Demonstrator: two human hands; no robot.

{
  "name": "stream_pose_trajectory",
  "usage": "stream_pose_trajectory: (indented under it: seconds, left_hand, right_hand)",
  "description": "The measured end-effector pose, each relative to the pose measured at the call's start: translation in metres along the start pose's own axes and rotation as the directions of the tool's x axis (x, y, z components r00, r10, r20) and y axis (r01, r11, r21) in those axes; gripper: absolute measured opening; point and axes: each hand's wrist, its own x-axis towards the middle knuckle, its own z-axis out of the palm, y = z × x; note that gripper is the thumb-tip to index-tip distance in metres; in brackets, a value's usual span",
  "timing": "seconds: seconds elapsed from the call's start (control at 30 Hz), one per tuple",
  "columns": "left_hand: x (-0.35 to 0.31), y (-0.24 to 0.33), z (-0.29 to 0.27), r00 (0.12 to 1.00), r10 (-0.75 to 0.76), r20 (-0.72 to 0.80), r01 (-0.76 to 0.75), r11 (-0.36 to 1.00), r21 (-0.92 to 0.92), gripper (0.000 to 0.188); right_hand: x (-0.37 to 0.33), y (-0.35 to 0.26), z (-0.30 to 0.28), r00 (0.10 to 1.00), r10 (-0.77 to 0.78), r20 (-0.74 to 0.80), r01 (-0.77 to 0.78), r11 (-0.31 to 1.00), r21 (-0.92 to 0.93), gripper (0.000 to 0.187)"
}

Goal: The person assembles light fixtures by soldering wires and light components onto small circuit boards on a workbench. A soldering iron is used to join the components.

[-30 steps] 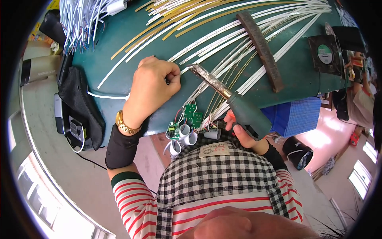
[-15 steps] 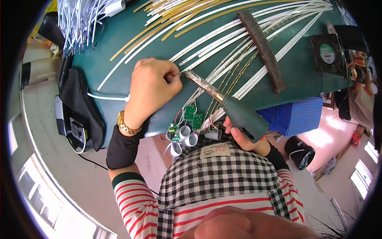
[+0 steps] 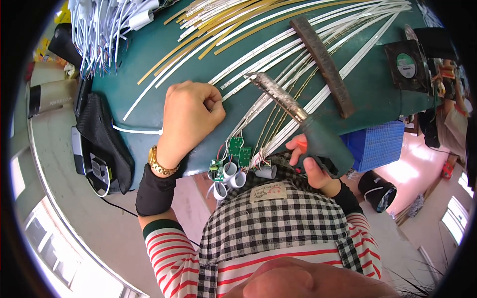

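Observation:
My left hand is over the green table, fingers curled in a pinch; what they hold is hidden. A white cable runs to the wrist side of this hand and goes out of sight beneath it. In my right hand is a dark green pistol-shaped soldering gun. Its scorched metal barrel points up and left, its bent tip apart from my left hand. Between the hands, white LED strips lead down to green circuit boards and white tubes at the table's near edge.
A rusty metal bar lies across the strips. Many white cables are heaped at the far left. A black fan stands at the right, above a blue crate. A black mesh object sits at the left edge.
The soldering gun in my right hand has drawn back to the right, its tip leaving my left hand's fingertips. My left hand stays in nearly the same place, still pinched.

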Motion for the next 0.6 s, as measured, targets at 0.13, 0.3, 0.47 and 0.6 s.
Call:
stream_pose_trajectory:
  seconds: [0.13, 0.3, 0.47, 0.6]
  left_hand:
    - [-0.002, 0.0, 0.0, 1.0, -0.005, -0.002, 0.005, 1.0, -0.011, 0.003]
    - [-0.001, 0.001, 0.003, 1.0, -0.008, -0.008, 0.007, 1.0, -0.026, 0.003]
    - [-0.002, 0.001, 0.002, 1.0, -0.021, 0.006, 0.021, 1.0, -0.02, 0.003]
    - [-0.001, 0.001, 0.002, 1.0, -0.017, 0.003, 0.017, 1.0, -0.015, 0.003]
  right_hand:
    - [0.005, -0.007, -0.009, 0.999, -0.032, -0.012, 0.03, 0.992, -0.121, 0.052]
    - [0.011, -0.01, -0.017, 0.982, -0.081, -0.172, 0.087, 0.996, 0.025, 0.05]
    - [0.018, -0.014, -0.028, 0.957, -0.099, -0.272, 0.156, 0.968, 0.196, 0.042]
    - [0.023, -0.005, -0.035, 0.941, -0.071, -0.33, 0.183, 0.928, 0.323, 0.04]
